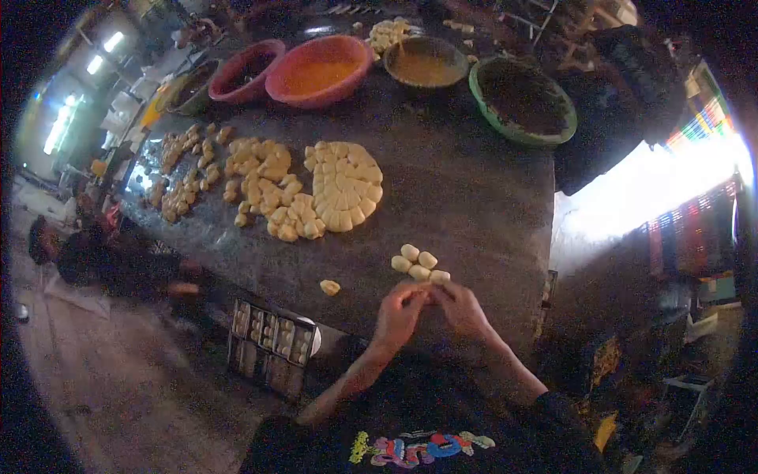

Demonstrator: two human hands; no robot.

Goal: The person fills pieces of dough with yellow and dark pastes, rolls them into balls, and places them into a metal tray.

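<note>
My left hand (399,316) and my right hand (462,310) meet at the near edge of a dark stone counter (474,205), fingertips pinched together on a small pale dough piece (424,291) between them. Just beyond the fingers lies a small cluster of pale yellow dough balls (418,265). One lone dough ball (330,287) rests to the left of my left hand. Farther up the counter sits a big round patch of packed dough balls (343,186).
More dough pieces (189,170) are scattered across the counter's left side. Bowls line the far edge: a green bowl (523,101), an orange bowl (320,71), a red bowl (246,69). A tray of filled compartments (272,336) sits below the counter's near-left edge.
</note>
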